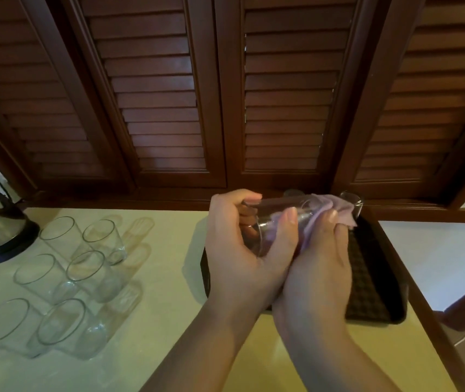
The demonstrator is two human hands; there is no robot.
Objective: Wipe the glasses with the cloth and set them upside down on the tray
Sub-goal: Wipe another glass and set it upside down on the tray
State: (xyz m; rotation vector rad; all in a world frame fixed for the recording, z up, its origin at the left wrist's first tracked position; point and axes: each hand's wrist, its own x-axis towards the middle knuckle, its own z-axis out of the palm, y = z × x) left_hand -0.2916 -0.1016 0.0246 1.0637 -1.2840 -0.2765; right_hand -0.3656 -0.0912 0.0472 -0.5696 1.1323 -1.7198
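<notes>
Six upright glasses (64, 281) wait at nine o'clock. Left hand (242, 250) grips a tilted glass (268, 222) above the tray (372, 278); right hand (319, 267) pinches the lilac cloth (335, 210) against it.

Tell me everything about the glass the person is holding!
The held glass is a clear, plain tumbler with no handle, lying on its side in the air above the dark tray. The left hand grips it. The right hand presses a pale purple cloth against it, and part of the cloth shows through the glass.
</notes>
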